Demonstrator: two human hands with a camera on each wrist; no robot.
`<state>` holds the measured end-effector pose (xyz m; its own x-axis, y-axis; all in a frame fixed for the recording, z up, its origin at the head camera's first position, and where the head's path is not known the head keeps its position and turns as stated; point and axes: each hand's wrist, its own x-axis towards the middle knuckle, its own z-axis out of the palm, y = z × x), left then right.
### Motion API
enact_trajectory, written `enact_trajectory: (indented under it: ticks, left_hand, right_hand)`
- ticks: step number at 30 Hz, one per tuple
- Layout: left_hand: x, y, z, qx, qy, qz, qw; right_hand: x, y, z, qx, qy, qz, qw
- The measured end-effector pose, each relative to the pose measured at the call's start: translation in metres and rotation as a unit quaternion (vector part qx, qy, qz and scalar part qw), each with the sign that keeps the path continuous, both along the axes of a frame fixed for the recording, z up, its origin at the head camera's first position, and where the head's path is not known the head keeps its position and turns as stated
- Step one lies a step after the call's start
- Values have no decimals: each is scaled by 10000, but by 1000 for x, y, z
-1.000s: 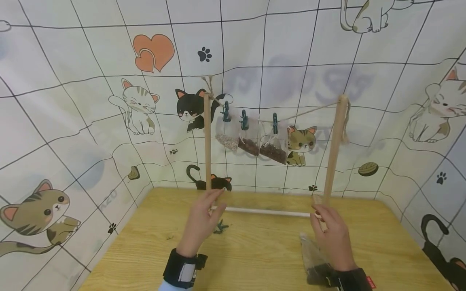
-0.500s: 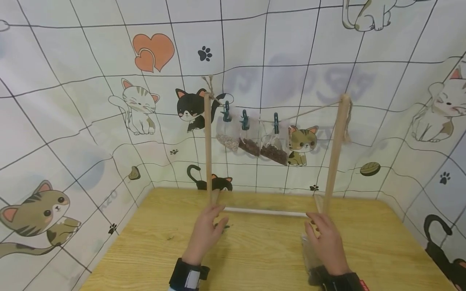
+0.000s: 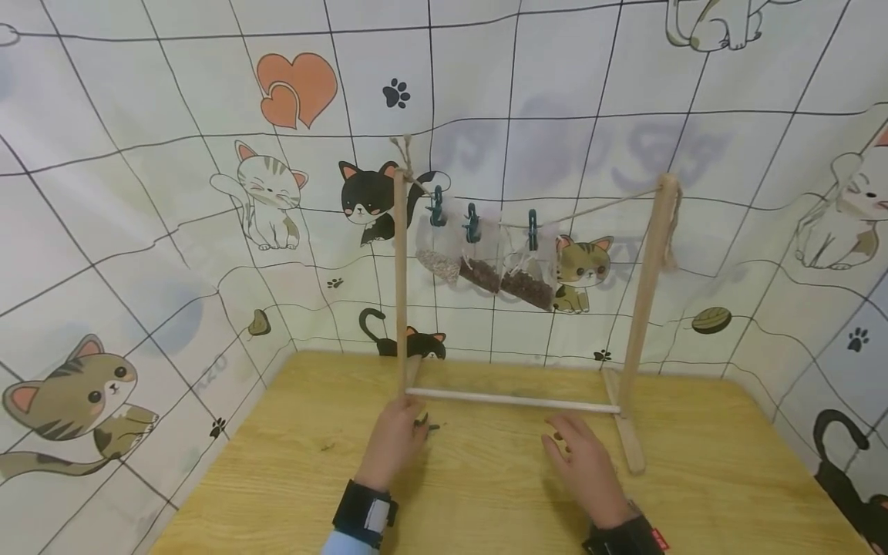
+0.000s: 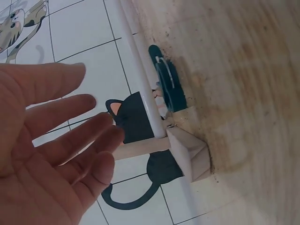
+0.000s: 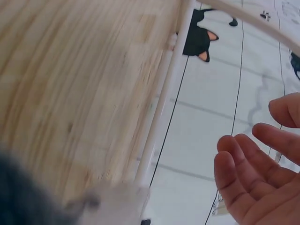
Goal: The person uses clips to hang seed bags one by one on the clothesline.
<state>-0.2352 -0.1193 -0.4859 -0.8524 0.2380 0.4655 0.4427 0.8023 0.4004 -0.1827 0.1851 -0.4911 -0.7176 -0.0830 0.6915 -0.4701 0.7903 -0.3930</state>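
Note:
My left hand (image 3: 395, 441) is at the left foot of a wooden stand, its fingers loose and holding nothing. A dark green clip (image 4: 168, 79) lies on the table by it in the left wrist view. Farther right, my right hand (image 3: 588, 470) hovers in front of the stand's white crossbar (image 3: 513, 399), fingers loosely bent with nothing between them. Between the left post (image 3: 401, 285) and right post (image 3: 647, 285) runs a twine (image 3: 603, 206). Green clips (image 3: 532, 230) hold three small clear bags on it, one with pale grains (image 3: 438, 266), two with dark brown bits (image 3: 527, 289).
The wooden table (image 3: 486, 493) meets a cat-print cloth (image 3: 527, 154) at its back and sides. The stand's right foot (image 3: 630, 443) reaches forward over the tabletop. A blurred pale shape (image 5: 112, 204) sits low in the right wrist view.
My right hand has left the stand's right foot and moved left, uncovering it. My left hand has come down from the left post. The bag on the table is no longer seen in the head view.

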Motion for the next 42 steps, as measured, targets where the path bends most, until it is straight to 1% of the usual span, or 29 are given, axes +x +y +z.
enact_trajectory:
  ticks: [2,4,5,8,10,12,13,15,17,22,24,27,30,34,36,39,42]
  left_hand:
    - [-2,1,-3,-158,-131,-3,9998]
    - [-2,2,-5,-263,-276,10,9993]
    - [-3,4,-6,-298,-336,24,9990]
    - [-4,9,-7,-357,-344,94,9987]
    - [-4,12,-8,-388,-364,230,9983]
    - [-4,14,-10,-444,-360,361,9977]
    - [-5,15,-12,-483,-412,431,9971]
    - [-6,16,-16,-548,-470,525,9960]
    - [-7,17,-19,-599,-505,573,9953]
    - [-9,20,-21,-823,-454,692,9932]
    - [-8,21,-19,-940,-439,740,9918]
    - [-7,21,-17,-997,-494,716,9912]
    - [-6,19,-15,-875,-610,578,9926]
    - [-4,15,-15,-745,-681,420,9940]
    - [-3,13,-14,-703,-718,380,9942]
    - [-3,11,-11,-621,-749,327,9947]
    - [-3,11,-6,-358,-829,221,9957]
  right_hand:
    - [0,-6,1,34,-80,98,9999]
    - [0,-12,2,7,-269,212,9994]
    - [0,-15,2,-9,-405,251,9989]
    - [-1,-23,3,-30,-898,342,9954]
    - [-1,-28,2,-1,-1255,439,9911]
    - [-1,-33,2,46,-1604,544,9855]
    - [-1,-35,1,64,-1755,609,9826]
    - [0,-38,1,38,-2011,758,9766]
    - [1,-39,1,22,-2177,871,9721]
    - [3,-40,1,74,-2288,999,9683]
    - [2,-39,1,101,-2279,1036,9681]
    - [1,-38,1,113,-2272,1080,9678]
    - [1,-38,2,113,-2294,1130,9667]
    - [1,-36,2,66,-2397,1269,9625]
    - [1,-36,2,64,-2392,1281,9625]
    - [1,-36,1,64,-2304,1176,9660]
    - [2,-36,3,9,-2296,1122,9668]
